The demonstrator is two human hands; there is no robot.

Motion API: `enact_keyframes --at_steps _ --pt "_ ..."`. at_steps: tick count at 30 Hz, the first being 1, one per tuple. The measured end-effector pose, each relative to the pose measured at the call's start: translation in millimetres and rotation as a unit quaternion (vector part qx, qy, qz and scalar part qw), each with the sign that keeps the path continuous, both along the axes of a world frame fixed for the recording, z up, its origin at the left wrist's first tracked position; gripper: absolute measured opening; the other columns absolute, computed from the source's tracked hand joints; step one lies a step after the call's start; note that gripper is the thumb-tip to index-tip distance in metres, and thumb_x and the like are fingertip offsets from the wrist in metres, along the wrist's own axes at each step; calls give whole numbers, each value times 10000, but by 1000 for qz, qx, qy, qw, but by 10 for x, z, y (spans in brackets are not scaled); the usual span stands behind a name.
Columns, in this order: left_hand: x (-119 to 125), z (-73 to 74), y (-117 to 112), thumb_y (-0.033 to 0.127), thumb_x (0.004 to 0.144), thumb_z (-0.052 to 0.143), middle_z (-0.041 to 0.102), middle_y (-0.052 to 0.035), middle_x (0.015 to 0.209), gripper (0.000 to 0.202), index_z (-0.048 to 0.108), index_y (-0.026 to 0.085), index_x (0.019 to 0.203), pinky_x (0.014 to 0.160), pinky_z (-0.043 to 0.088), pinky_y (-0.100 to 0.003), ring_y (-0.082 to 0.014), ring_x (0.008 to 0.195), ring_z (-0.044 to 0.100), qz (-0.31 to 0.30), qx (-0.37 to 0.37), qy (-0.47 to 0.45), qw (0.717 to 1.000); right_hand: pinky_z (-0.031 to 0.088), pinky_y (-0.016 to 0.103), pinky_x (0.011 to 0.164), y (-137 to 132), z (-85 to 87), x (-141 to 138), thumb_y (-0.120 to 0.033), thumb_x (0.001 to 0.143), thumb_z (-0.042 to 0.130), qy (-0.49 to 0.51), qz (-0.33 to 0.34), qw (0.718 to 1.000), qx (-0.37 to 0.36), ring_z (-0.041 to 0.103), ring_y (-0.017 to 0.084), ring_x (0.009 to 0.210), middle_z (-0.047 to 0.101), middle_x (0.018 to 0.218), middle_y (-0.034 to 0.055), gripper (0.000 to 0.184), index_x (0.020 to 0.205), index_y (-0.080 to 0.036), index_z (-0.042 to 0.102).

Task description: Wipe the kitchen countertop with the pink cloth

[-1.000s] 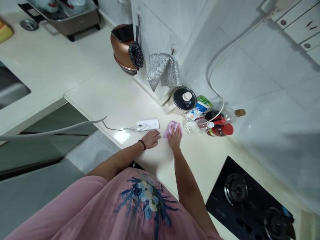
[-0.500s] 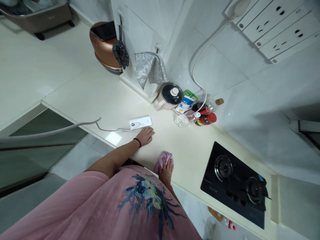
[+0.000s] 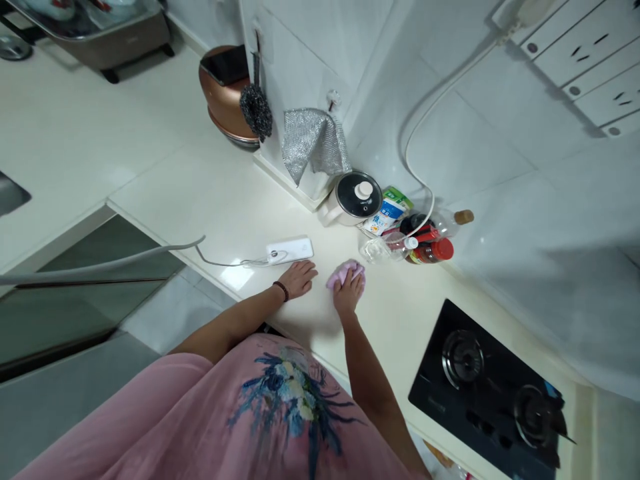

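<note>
My right hand [image 3: 349, 293] presses down on a bunched pink cloth [image 3: 345, 270], its fingers curled over the fabric on the white countertop [image 3: 320, 313]. My left hand [image 3: 299, 279] lies flat on the counter with nothing in it, fingers stretched out and a dark bead bracelet at the wrist. Just beyond the left fingers is a white power bank [image 3: 290, 249] with a thin cable [image 3: 230, 263] attached.
Past the cloth stand a lidded electric pot [image 3: 345, 200], a clear bottle [image 3: 385, 247] and a red-capped jar [image 3: 433, 251]. A black gas stove [image 3: 480, 393] sits at the right. Silver mesh cloth [image 3: 315, 143] hangs above, near a copper pan [image 3: 223, 100].
My right hand has slid the pink cloth away from the counter's front edge, toward the pot and bottles. My left hand has stayed by the power bank. The view has shifted slightly.
</note>
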State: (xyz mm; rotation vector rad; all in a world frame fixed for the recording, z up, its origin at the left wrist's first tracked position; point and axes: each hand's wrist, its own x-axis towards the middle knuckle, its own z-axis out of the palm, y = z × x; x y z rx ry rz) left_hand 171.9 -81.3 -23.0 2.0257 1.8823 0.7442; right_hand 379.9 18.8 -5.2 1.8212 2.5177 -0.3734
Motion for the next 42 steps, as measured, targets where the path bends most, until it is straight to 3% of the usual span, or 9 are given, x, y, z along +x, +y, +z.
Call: enact_keyframes --at_steps 5,10,16,23,30,33,36,39,42 --pt "-2 -5 -5 207 955 556 619 -160 1405 397 672 178 1333 1106 438 -507 -334 1381 495 0 -12 1 1000 236 588 1285 572 -16 -571 -498 1054 315 -20 20 999 -25 190 354 1644 218 1768 254 752 1702 -120 267" --pt "-7 -12 -9 216 965 548 619 -161 1411 392 676 180 1334 1109 436 -512 -334 1379 496 1 -17 4 1000 185 565 1305 731 0 -961 -547 1049 365 -32 117 992 -35 159 339 1654 172 1795 199 776 1722 -188 223" --pt "-11 -40 -6 204 935 555 618 -166 1399 434 677 193 1352 1111 430 -530 -342 1381 489 -5 -19 6 1000 164 513 1314 502 9 -801 -596 1058 358 -35 186 982 -28 162 307 1652 177 1807 136 742 1715 -262 267" --pt "-17 -35 -5 207 947 537 619 -164 1392 410 682 184 1329 1128 417 -526 -335 1386 482 -2 -13 -4 1000 227 571 1284 260 25 193 -597 1061 307 -24 66 998 4 188 326 1644 231 1780 194 736 1690 -217 340" --pt "-19 22 -2 236 966 528 612 -166 1415 479 631 195 1432 1140 401 -537 -342 1389 470 -8 -17 -22 1000 286 681 1229 -908 14 991 -589 1049 297 -20 23 999 21 220 396 1628 292 1739 264 769 1667 -139 382" --pt "-23 24 -1 252 971 514 600 -166 1448 529 585 190 1492 1158 387 -529 -337 1396 471 -6 -16 -30 999 297 696 1220 -1439 3 983 -579 1037 326 -35 35 999 -3 235 401 1626 328 1735 228 745 1671 -193 389" --pt "-28 -4 -1 268 979 494 571 -182 1501 563 544 169 1531 1173 370 -536 -345 1414 460 -5 -19 -37 999 292 654 1244 -1664 13 780 -567 1030 381 -59 66 996 -32 234 397 1629 326 1741 214 726 1655 -201 428" --pt "-30 -42 2 288 997 477 535 -205 1544 582 508 137 1558 1181 362 -536 -355 1440 443 -5 -26 -39 999 257 626 1270 -1505 40 457 -538 1034 426 -69 114 990 -48 223 391 1634 310 1748 215 709 1655 -196 429" --pt "-29 -66 8 312 1008 488 509 -211 1570 590 491 134 1571 1184 367 -526 -358 1454 441 -2 -28 -41 999 211 613 1289 -1072 53 75 -512 1048 432 -62 158 984 -44 196 371 1644 276 1768 189 693 1677 -226 383"
